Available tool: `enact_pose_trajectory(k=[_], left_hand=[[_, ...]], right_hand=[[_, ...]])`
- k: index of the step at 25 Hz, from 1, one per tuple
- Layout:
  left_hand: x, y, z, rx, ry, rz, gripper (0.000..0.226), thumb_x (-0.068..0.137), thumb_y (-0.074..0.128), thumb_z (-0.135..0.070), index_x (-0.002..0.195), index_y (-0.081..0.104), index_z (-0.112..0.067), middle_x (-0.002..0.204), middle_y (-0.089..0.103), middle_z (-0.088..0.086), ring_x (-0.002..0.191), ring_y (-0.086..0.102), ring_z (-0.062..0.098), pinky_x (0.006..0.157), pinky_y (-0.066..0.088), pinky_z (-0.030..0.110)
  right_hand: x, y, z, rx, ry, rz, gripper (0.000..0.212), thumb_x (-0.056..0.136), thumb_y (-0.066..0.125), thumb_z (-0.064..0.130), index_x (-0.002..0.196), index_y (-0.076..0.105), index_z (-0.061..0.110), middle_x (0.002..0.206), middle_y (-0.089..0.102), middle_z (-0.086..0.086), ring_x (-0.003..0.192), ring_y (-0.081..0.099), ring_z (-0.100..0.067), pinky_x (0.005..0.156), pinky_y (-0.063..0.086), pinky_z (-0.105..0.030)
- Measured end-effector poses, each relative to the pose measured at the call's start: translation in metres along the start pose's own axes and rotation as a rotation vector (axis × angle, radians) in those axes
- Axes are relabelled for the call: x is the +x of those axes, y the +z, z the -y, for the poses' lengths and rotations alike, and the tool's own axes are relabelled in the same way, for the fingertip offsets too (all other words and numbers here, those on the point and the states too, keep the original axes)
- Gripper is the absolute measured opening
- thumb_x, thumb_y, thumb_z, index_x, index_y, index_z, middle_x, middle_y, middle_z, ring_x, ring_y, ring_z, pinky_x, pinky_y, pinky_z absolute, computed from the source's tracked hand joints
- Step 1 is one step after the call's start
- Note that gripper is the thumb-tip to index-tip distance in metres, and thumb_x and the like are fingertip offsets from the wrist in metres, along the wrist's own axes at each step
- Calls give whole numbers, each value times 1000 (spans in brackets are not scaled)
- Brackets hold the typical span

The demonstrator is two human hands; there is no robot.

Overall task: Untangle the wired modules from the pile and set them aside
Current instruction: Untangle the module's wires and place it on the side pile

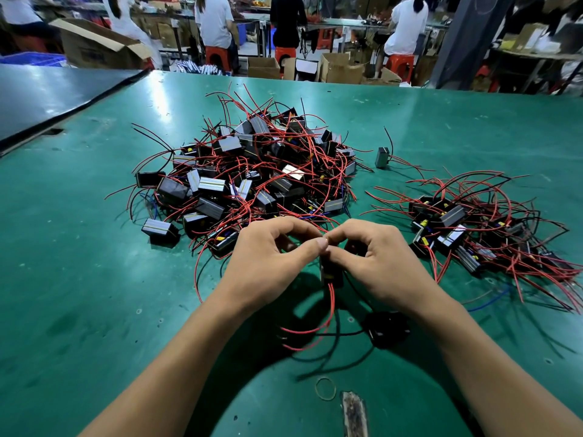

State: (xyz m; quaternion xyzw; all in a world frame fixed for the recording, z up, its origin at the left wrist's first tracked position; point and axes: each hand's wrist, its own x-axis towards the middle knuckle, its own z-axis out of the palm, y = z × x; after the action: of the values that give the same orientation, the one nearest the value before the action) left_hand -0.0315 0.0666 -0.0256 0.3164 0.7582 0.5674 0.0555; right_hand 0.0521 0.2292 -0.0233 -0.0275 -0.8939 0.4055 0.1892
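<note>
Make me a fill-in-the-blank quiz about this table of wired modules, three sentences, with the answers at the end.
1. The left hand and right hand pinch one module over a table coloured ____.
2. The smaller pile lies to the ____ of the big pile.
3. Most wires here are ____.
Missing words: green; right; red.

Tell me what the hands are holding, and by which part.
The left hand and right hand together pinch one small black module by its upper end; its red and black wires hang free below the grip.
</note>
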Motion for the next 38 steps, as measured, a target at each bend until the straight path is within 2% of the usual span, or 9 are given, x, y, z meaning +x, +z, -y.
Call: enact_pose_trajectory(k=[7, 12, 19, 23, 26, 28, 31, 35, 38], left_hand=[[4, -1, 7, 16, -169, 20, 7, 83, 76, -22, 76, 75, -21, 62, 66, -10, 58, 58, 5, 65, 48, 27], [5, -4, 5, -36, -284, 110, 11, 87, 73, -20, 78, 73, -13, 64, 64, 0, 56, 53, 8, 57, 43, 21], [9, -6, -4, -532, -643, 168, 10, 87, 66, -10, 78, 70, -8, 60, 54, -1, 45, 43, 6, 49, 30, 19], [10, -9, -3, -603, -720, 231, 17, 89, 62, -12, 74, 70, -14, 63, 57, -3, 44, 40, 5, 46, 31, 16], [10, -7, -1, -629, -642, 241, 15, 93, 58, -12, 84, 70, -12, 69, 60, -3, 50, 41, 5, 48, 31, 15], [11, -6, 1, -587, -553, 179, 20, 95, 57, -15, 85, 75, -12, 72, 63, -3, 53, 44, 6, 53, 32, 19], [11, -9, 2, -473, -450, 104, 12, 92, 66, -19, 93, 75, -11, 80, 72, 1, 62, 55, 10, 57, 38, 22], [2, -3, 5, -76, -259, 312, 32, 77, 83, -23, 104, 67, -25, 91, 74, -3, 76, 72, 9, 66, 55, 19], [4, -1, 12, 315, -171, 201, 31, 74, 83, -30, 98, 65, -29, 82, 72, -11, 75, 69, 5, 72, 56, 24]], right_hand=[[-1, 2, -1, -65, -35, 28, 5, 85, 78, 14, 87, 78, 18, 79, 69, 11, 69, 59, -6, 64, 42, -13], [-1, 4, -2, -47, -38, 58, 6, 85, 78, 15, 89, 78, 19, 81, 70, 8, 71, 60, -13, 66, 47, -23], [-1, 2, 2, -55, -51, -18, 12, 83, 80, 20, 80, 74, 30, 77, 70, 11, 64, 59, -14, 64, 48, -29], [-1, 1, 3, -30, -57, -30, 9, 82, 82, 19, 80, 75, 25, 76, 70, 9, 63, 58, -14, 63, 47, -25], [-1, 0, 2, -3, -3, -41, 10, 84, 80, 22, 79, 74, 29, 70, 67, 19, 60, 57, -5, 56, 39, -15], [-1, -1, -1, 35, 67, -46, 9, 86, 78, 24, 79, 74, 27, 63, 63, 23, 52, 50, -1, 51, 33, -11], [0, -2, -4, 126, 157, -64, 8, 87, 77, 28, 80, 74, 25, 64, 69, 8, 51, 49, -4, 53, 38, -18], [0, 3, -4, 139, 180, -86, 7, 86, 78, 30, 82, 76, 25, 69, 72, 9, 57, 57, -4, 59, 43, -23], [1, 8, -3, 89, 165, -108, 12, 85, 77, 36, 80, 76, 26, 58, 64, 19, 49, 51, 0, 53, 36, -13]])
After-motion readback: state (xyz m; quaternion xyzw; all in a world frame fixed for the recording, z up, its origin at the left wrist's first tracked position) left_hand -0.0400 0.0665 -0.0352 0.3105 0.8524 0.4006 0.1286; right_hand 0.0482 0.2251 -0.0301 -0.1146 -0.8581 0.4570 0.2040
